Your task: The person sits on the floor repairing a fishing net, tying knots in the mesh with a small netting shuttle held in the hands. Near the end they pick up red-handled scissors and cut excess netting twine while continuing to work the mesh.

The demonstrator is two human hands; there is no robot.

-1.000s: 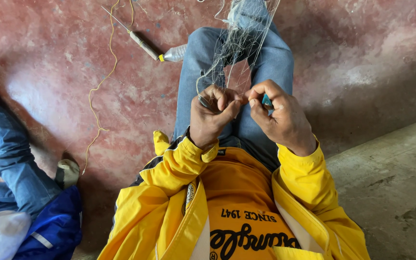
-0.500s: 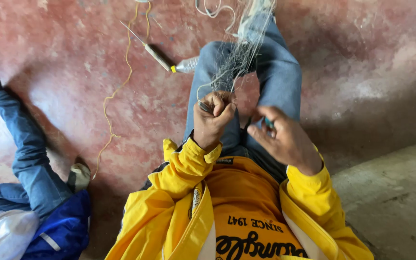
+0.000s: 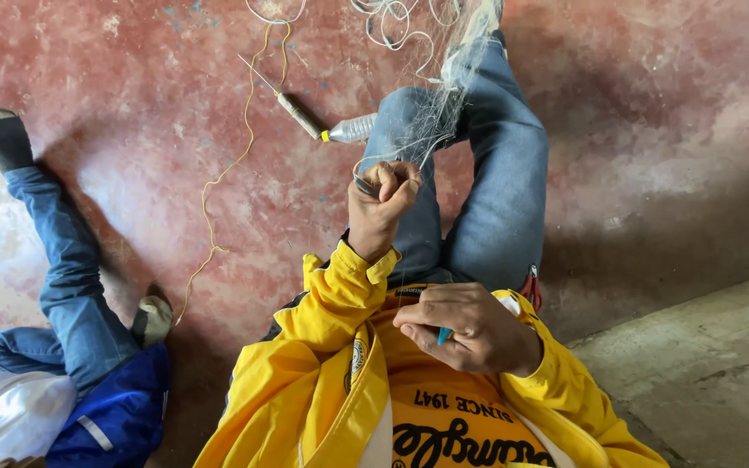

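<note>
A bright yellow zipped jacket (image 3: pixel 340 364) covers an orange printed shirt (image 3: pixel 444 416) above blue denim jeans (image 3: pixel 496 173). At ten o'clock, yellow cord (image 3: pixel 218 182) crosses the mottled red concrete floor (image 3: pixel 132 87). Pale translucent netting (image 3: pixel 444 95) lies at twelve.

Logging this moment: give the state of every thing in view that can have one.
left hand: raised, pinched shut on the fishing net
fishing net: bunched, stretched from knee to fingers
right hand: near the chest, closed on a blue tool
blue tool: only its tip shows
plastic bottle: lying on the floor
yellow cord: slack, loose on the floor
</note>
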